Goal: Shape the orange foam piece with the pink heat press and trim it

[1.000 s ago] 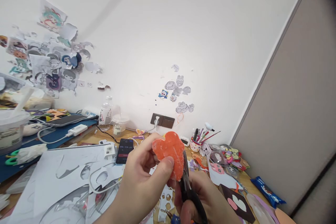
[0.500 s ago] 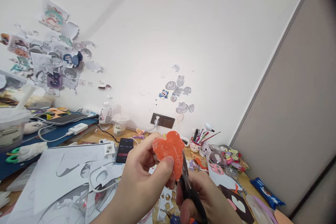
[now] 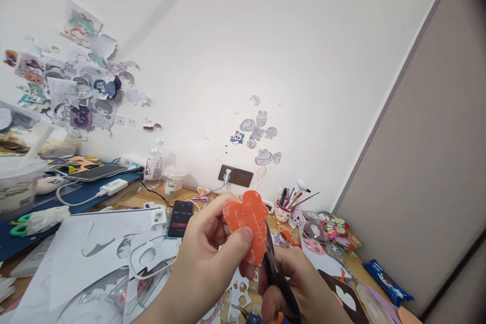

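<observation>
Left hand (image 3: 205, 268) pinches the orange cutout (image 3: 247, 223) between thumb and fingers, raised above the bench (image 3: 197, 193). Right hand (image 3: 304, 288), at 4 o'clock of it, grips scissors (image 3: 275, 273), blades at its lower edge. Risk: thumb lies near the blades; a slip could nick it or spoil the outline.

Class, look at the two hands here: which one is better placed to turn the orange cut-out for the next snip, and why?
Probably the left hand: its thumb and fingers pinch the orange cut-out. The right hand is occupied gripping the black scissors, whose blades sit at the cut-out's lower edge.
</observation>
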`<action>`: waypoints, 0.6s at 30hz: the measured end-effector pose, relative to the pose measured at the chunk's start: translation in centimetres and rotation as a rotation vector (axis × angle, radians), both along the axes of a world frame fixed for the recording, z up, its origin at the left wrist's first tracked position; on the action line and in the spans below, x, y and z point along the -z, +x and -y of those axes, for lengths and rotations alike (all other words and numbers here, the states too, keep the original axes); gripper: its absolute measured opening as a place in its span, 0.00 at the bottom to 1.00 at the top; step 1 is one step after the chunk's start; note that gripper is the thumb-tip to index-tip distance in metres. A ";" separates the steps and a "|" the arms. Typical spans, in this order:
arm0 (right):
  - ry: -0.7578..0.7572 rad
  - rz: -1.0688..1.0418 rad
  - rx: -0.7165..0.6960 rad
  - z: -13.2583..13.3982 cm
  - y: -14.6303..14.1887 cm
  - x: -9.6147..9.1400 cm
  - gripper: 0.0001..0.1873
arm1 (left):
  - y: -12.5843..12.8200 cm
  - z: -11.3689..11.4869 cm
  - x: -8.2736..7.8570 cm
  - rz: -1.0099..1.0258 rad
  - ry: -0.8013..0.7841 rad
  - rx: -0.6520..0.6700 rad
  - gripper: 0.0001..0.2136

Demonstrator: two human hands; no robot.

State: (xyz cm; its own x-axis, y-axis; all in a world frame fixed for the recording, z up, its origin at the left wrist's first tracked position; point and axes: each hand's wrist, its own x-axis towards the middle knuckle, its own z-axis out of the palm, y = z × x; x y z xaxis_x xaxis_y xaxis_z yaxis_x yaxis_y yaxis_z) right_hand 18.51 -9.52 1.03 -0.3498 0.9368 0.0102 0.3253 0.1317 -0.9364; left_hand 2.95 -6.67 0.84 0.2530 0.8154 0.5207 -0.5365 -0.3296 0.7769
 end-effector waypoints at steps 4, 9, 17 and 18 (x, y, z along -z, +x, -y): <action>0.054 0.146 0.097 -0.3 0.8 0.3 0.14 | -0.6 -0.2 -0.7 -0.026 -0.149 0.221 0.02; 0.072 0.362 0.227 -0.5 1.7 -0.1 0.18 | -0.9 -0.6 -1.1 -0.055 -0.226 0.351 0.04; 0.383 0.527 0.435 -0.7 3.5 -0.8 0.16 | -0.9 -0.9 -0.9 -0.091 -0.240 0.321 0.04; 0.398 0.508 0.463 -0.7 3.7 -0.8 0.15 | -0.9 -0.9 -0.9 -0.081 -0.234 0.301 0.04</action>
State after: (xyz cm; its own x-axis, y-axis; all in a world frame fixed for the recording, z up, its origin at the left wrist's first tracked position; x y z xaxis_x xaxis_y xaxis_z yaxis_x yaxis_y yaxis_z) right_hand 22.17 -8.86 1.83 0.0224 0.9477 0.3183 0.8038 0.1723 -0.5695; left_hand 2.01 -5.78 1.70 0.5319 0.7928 0.2976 -0.5158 0.0246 0.8563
